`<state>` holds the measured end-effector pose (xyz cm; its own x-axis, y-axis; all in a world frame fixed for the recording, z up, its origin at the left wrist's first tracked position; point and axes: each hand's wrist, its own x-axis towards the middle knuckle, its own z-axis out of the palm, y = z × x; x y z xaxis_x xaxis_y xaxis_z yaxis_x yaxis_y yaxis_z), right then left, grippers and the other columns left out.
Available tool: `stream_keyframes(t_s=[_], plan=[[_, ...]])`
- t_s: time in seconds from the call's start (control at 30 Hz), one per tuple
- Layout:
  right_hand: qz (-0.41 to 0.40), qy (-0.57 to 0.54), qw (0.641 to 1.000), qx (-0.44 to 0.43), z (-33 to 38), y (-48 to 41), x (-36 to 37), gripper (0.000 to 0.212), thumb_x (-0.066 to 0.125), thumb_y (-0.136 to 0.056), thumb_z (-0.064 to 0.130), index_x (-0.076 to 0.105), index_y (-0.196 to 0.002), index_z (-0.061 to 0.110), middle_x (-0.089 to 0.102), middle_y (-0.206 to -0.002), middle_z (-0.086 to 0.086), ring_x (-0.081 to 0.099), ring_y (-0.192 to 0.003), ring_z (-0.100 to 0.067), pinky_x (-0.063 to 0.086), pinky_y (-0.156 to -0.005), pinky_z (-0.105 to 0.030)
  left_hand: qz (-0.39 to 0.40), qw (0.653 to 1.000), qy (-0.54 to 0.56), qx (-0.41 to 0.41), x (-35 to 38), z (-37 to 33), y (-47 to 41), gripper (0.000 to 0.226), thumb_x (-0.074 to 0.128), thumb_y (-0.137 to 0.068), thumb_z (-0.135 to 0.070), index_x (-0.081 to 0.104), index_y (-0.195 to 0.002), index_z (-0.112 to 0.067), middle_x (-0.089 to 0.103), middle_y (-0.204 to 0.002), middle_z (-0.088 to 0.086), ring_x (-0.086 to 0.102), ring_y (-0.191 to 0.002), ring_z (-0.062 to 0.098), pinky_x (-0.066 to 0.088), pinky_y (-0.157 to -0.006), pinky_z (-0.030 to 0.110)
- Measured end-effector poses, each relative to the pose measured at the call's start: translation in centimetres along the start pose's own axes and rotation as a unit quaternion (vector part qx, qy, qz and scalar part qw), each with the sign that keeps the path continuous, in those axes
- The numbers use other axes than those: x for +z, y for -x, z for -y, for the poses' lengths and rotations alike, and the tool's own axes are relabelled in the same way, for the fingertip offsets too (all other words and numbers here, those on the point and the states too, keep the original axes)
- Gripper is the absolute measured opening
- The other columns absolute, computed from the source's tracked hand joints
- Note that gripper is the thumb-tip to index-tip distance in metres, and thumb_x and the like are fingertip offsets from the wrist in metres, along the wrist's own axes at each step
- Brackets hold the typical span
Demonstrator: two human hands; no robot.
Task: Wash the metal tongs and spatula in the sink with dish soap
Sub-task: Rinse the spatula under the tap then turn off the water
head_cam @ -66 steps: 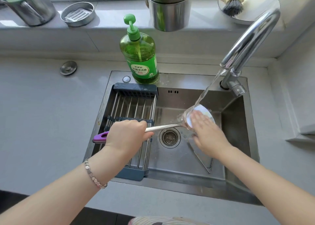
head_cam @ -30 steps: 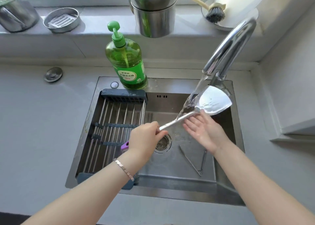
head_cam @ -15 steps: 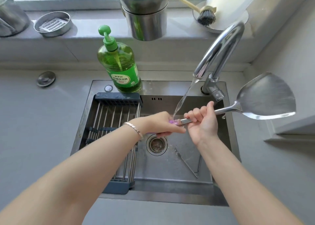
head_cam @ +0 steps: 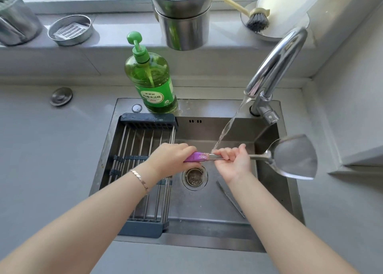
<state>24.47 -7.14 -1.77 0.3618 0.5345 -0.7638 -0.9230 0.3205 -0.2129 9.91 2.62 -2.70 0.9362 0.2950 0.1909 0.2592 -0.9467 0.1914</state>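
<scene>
Your left hand [head_cam: 172, 159] grips the spatula [head_cam: 294, 156] by its purple handle; your right hand [head_cam: 234, 161] curls its fingers [head_cam: 224, 151] round the shaft, water [head_cam: 228, 126] striking between them.

Single head view, looking steeply down, close over sink [head_cam: 207, 107], wide-angle

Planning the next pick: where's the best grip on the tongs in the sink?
Probably from straight above, at the near end of the tongs: they lie flat and thin on the sink floor right of the drain, and that end is clear, while the right forearm covers much of the rest.
</scene>
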Motion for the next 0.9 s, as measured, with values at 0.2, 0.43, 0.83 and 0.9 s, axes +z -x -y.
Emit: stream_keyframes(t_s=[0.2,0.43,0.83,0.9], plan=[[-0.051,0.11,0.984,0.131,-1.1,-1.3,-0.7,0.038,0.026,-0.103,0.023,0.037,-0.068,0.01,0.048,-0.058,-0.009,0.045,-0.06,-0.017,0.044,-0.068,-0.032,0.125,0.969,-0.2,-0.071,-3.5,-2.5,-2.0,0.057,0.028,-0.092,-0.056,0.063,-0.081,-0.014,0.061,-0.077,-0.001,0.062,-0.069,0.018,0.03,-0.052,0.024],[-0.076,0.629,0.772,-0.052,4.7,-1.2,-1.5,0.012,0.051,-0.089,0.007,0.061,-0.085,0.003,0.061,-0.073,-0.007,0.061,-0.07,-0.022,0.051,-0.071,-0.032,0.313,0.913,-0.039,-0.257,-4.5,-3.1,-4.4,0.049,0.056,-0.078,-0.063,0.047,-0.064,-0.017,0.058,-0.069,-0.008,0.061,-0.077,0.018,0.037,-0.055,0.022],[-0.112,0.615,0.755,-0.199,9.0,-5.8,2.4,0.055,0.046,-0.083,0.007,0.04,-0.137,0.012,0.046,-0.116,-0.008,0.038,-0.102,-0.017,0.031,-0.086,-0.031,0.35,0.881,0.065,-0.312,-5.2,-1.9,-2.3,0.06,0.047,-0.081,-0.068,0.068,-0.094,-0.013,0.061,-0.06,-0.002,0.056,-0.049,0.014,0.043,-0.058,0.02],[-0.102,0.629,0.748,-0.186,9.2,-5.9,2.7,0.061,0.049,-0.078,0.009,0.039,-0.138,0.012,0.041,-0.109,-0.004,0.036,-0.101,-0.016,0.031,-0.085,-0.032,0.349,0.869,0.109,-0.334,-5.3,-1.5,-1.8,0.059,0.049,-0.081,-0.066,0.068,-0.1,-0.013,0.064,-0.062,-0.001,0.056,-0.046,0.011,0.043,-0.053,0.018]])
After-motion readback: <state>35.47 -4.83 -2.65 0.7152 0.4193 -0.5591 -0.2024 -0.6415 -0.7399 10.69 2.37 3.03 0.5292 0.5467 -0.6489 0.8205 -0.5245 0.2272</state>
